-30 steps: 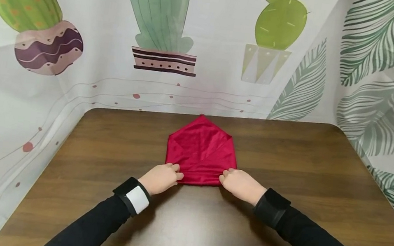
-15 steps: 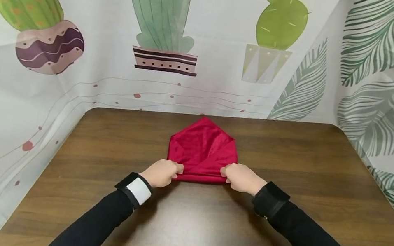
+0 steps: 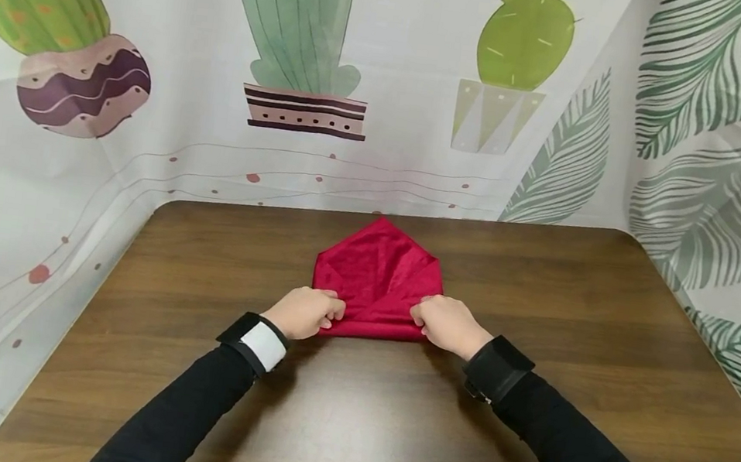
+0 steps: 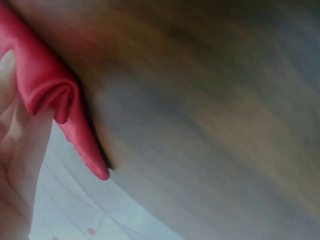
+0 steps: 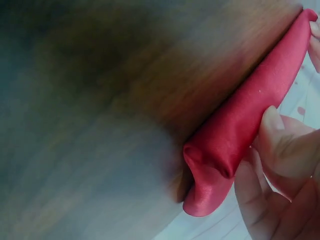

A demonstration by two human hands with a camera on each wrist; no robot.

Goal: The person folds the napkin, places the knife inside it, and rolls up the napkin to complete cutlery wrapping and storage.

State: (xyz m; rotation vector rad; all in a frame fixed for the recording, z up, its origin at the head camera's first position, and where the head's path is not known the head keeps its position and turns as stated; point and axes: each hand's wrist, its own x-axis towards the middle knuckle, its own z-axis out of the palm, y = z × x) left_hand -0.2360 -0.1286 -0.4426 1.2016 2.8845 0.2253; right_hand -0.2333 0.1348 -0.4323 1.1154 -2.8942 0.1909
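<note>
left hand (image 3: 303,313) — pinching near-left corner of red cloth (image 3: 379,275) | right hand (image 3: 444,324) — pinching near-right corner, near edge rolled up | cloth folded to a far-pointing peak, lying mid-far on wooden table (image 3: 347,407)

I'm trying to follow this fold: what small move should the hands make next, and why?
Probably roll the near edge one more turn toward the tip. Both hands, left and right, pinch the rolled edge of the red cloth, and most of it lies unrolled on the table.
</note>
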